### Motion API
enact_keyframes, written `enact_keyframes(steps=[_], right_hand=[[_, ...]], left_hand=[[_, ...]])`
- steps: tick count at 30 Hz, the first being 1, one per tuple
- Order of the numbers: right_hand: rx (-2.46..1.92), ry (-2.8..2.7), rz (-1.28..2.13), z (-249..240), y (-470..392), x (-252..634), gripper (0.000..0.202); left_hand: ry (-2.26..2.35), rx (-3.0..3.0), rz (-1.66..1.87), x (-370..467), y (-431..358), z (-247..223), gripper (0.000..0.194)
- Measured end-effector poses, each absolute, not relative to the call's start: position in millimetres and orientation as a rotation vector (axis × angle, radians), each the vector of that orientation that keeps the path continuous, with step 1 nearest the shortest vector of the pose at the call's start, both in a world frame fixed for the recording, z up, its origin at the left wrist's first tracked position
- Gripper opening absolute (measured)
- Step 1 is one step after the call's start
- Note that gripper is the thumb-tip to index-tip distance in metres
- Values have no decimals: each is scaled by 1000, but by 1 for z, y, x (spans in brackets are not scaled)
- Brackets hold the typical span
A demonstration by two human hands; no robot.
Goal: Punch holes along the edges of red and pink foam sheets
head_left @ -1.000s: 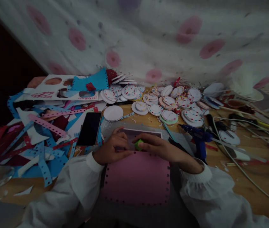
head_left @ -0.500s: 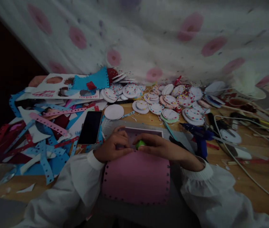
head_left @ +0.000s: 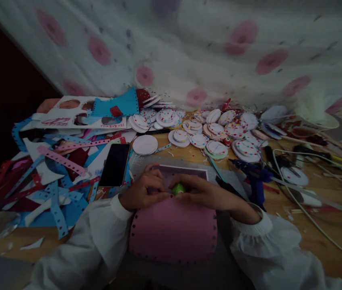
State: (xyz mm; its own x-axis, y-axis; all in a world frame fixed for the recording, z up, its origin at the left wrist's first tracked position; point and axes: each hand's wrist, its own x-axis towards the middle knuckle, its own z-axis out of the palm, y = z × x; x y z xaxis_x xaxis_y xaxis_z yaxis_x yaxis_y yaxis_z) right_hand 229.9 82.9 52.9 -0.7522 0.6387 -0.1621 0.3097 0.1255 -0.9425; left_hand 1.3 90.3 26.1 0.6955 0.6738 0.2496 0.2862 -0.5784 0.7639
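Observation:
A pink sheet [head_left: 174, 233] with rounded corners and dark holes along its rim lies in front of me at the middle of the table. My left hand [head_left: 147, 186] is closed at its far edge, thumb on top and fingers curled behind. My right hand [head_left: 202, 191] pinches a small round bright green object [head_left: 178, 189] at that same edge, close to the left thumb. What the green object is, I cannot make out. Behind the hands shows a pale-bordered panel [head_left: 186, 170], partly hidden by my fingers.
To the left are a phone [head_left: 115, 165] and a heap of punched paper strips [head_left: 58, 205]. Several dotted white discs [head_left: 216, 147] crowd the back. On the right are a blue glue gun [head_left: 255, 177], teal-handled scissors [head_left: 217, 169] and a white cable [head_left: 297, 217].
The green object shows a little more between my right thumb and fingers. Both hands stay at the pink sheet's far edge; the whole view has shifted slightly.

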Motion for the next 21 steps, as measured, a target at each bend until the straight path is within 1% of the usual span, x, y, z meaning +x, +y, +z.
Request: enact_keyframes(steps=[4,9,13,21], right_hand=[[-949,-2207,1666,53,83,229,25],[-1043,-2177,1647,48,82,229,38],[-1019,-2122,1738,43,82,228,26],[-1009,-2268,1794,48,95,226,23]], left_hand=[[734,2178,696,1,91,27,30],[736,2158,728,0,91,24,26],[751,2144,750,0,91,22,27],[784,2139,776,1,89,21,32]])
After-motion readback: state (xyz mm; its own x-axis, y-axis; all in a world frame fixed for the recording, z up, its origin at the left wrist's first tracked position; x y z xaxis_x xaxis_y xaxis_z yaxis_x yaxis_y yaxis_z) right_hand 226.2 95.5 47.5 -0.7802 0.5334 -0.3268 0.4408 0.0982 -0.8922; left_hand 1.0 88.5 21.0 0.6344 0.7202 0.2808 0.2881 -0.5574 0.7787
